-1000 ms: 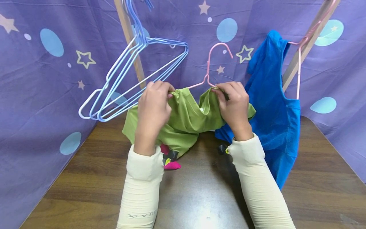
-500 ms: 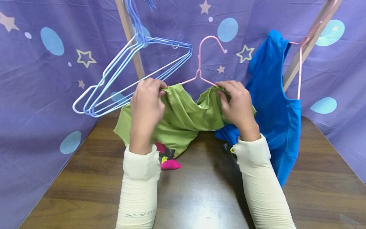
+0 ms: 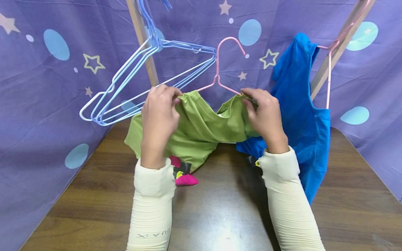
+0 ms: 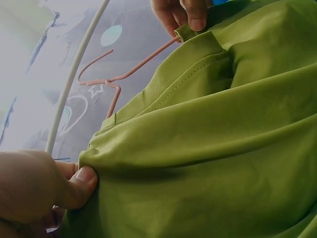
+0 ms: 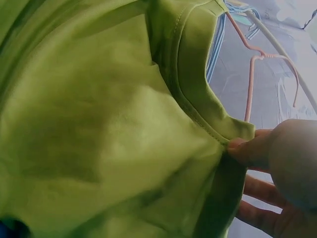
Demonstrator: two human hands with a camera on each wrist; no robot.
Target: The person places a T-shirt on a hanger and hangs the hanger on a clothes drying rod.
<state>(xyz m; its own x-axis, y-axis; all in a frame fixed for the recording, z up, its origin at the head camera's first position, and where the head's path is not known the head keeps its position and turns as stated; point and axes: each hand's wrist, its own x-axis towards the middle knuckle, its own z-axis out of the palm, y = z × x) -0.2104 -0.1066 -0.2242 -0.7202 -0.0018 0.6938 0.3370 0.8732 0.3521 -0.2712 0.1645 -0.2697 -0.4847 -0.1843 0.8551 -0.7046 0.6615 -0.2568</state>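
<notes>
A green shirt [image 3: 207, 125] hangs between both hands, with a pink wire hanger [image 3: 217, 69] inside it; the hook and the inner ends of its arms show above the neckline. My left hand [image 3: 160, 122] pinches the shirt at one shoulder, thumb in front, as the left wrist view shows on the fabric [image 4: 198, 144]. At the other shoulder, beside the collar, my right hand [image 3: 265, 113] pinches the cloth between thumb and fingers. The hanger's outer ends are hidden under the fabric and hands.
Several blue and white hangers [image 3: 150, 52] hang on the left, close behind the left hand. A blue garment [image 3: 301, 115] hangs on a pink hanger [image 3: 329, 76] at the right. A wooden table [image 3: 213, 209] lies below, with a purple patterned curtain [image 3: 194, 21] behind.
Both hands have moved apart, spreading the shirt's shoulders. The pink hanger has shifted left and up and stands more upright. The blue hangers have swung slightly.
</notes>
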